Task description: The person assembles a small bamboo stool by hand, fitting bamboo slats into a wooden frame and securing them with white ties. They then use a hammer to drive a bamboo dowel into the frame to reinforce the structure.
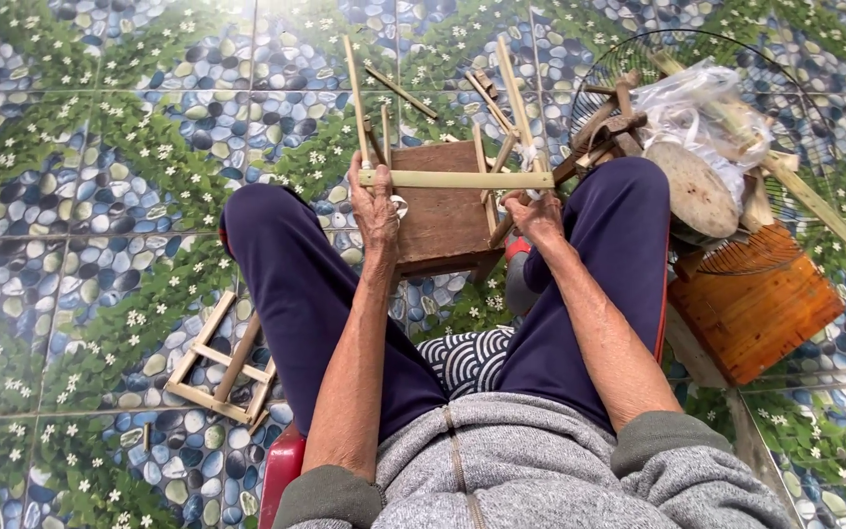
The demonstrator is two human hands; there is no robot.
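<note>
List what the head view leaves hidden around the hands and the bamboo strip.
- Left hand: seen from the back, so its grip on the bamboo strip is hidden.
- Right hand: what its fingers pinch is too small to tell.
- Wooden block: underside hidden by its own top.

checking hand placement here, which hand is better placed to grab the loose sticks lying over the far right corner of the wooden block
Right, probably. The right hand grips the horizontal bamboo strip at its right end, just below the loose sticks. The left hand holds the strip's left end, across the wooden block.
</note>
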